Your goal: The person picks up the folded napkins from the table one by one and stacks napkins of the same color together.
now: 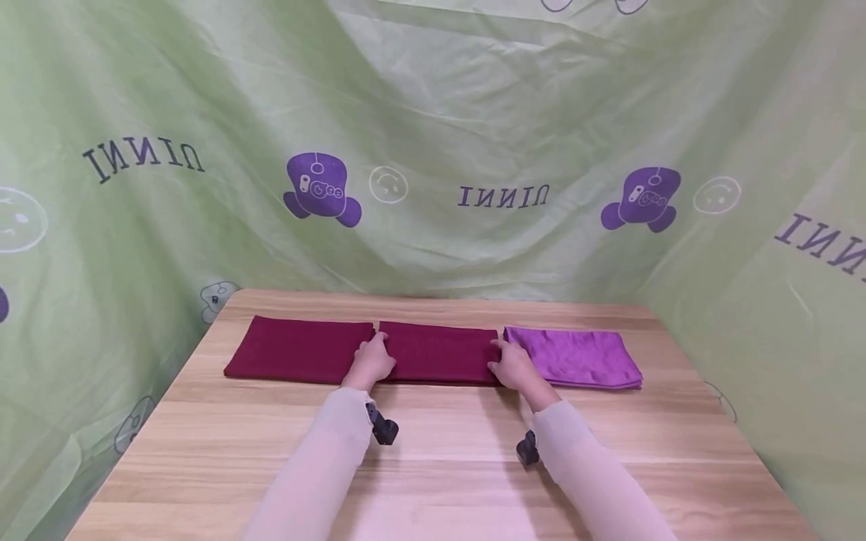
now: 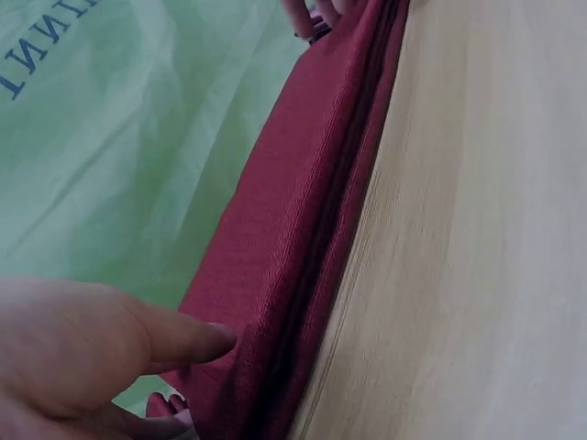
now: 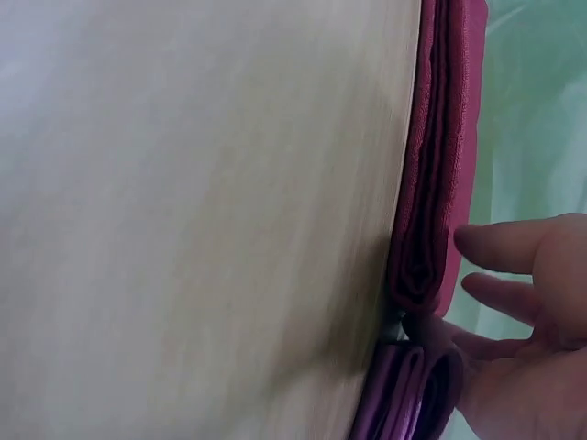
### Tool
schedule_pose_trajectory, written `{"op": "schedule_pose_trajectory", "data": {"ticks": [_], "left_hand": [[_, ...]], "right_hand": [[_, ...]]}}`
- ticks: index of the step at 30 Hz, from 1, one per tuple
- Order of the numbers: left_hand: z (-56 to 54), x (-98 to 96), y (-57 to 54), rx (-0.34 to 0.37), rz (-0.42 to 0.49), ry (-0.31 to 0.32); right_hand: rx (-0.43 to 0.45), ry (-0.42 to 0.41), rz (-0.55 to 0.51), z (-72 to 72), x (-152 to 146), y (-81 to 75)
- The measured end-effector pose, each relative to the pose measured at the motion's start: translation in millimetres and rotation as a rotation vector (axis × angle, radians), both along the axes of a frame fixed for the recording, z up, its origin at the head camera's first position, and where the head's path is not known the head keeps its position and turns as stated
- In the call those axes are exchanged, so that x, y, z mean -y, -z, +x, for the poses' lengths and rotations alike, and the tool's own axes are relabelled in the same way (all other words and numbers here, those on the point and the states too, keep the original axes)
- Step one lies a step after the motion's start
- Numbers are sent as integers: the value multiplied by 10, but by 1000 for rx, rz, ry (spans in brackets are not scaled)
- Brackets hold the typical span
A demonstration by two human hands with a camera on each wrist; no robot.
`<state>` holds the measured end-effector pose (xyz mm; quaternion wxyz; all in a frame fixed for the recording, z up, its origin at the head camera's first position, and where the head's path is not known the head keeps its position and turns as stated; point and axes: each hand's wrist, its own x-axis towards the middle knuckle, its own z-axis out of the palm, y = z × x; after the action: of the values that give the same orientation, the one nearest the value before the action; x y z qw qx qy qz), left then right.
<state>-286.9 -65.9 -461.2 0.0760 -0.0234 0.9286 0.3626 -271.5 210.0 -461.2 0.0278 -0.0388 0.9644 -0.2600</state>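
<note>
Three folded cloths lie in a row on the wooden table: a dark red cloth (image 1: 304,349) on the left, a second dark red cloth (image 1: 440,355) in the middle and a shiny purple cloth (image 1: 575,357) on the right. My left hand (image 1: 370,362) touches the middle cloth's left end, its thumb (image 2: 197,339) extended over the top; its other fingers are partly hidden near the gap. At the opposite end my right hand (image 1: 516,366) rests with spread fingers, beside the purple cloth. In the right wrist view the middle cloth's folded layers (image 3: 440,165) show.
A light wooden table (image 1: 446,466) carries the cloths near its far edge. Behind it and at both sides hangs a green printed curtain (image 1: 433,248). A small black device (image 1: 383,427) sits on the left wrist, another black device (image 1: 528,449) on the right.
</note>
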Motion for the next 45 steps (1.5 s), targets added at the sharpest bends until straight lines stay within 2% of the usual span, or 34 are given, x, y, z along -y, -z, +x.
{"op": "schedule_pose_trajectory", "data": {"ticks": [4,9,12,15,18,21,24,31,35,39,44,45], "left_hand": [[-19,11,72,-37,91,-17],[-43,81,223,-111,271,-9],[-68,140,274,-102,444,-11],[-86,190,302,-58,634,-28],[-83,224,314,-23,744,-40],[-73,244,308,-14,773,-39],[-69,267,264,-38,762,-41],[-74,429,56,-92,728,-43],[-57,622,-16,-107,710,-52],[-33,865,-15,-123,704,-61],[-5,1193,-24,-133,686,-63],[1,1270,-29,-134,679,-63]], "right_hand": [[21,46,-32,-36,-19,53],[46,88,-142,-82,-77,112],[68,100,-247,-98,-101,116],[84,113,-338,-110,-117,107],[87,116,-396,-119,-129,90],[75,108,-453,-121,-132,64],[62,92,-515,-119,-116,27],[36,84,-620,-103,41,-103],[30,70,-717,-117,208,-125],[30,44,-767,-100,423,-175],[27,45,-816,-138,725,-158],[37,46,-836,-171,781,-116]]}}
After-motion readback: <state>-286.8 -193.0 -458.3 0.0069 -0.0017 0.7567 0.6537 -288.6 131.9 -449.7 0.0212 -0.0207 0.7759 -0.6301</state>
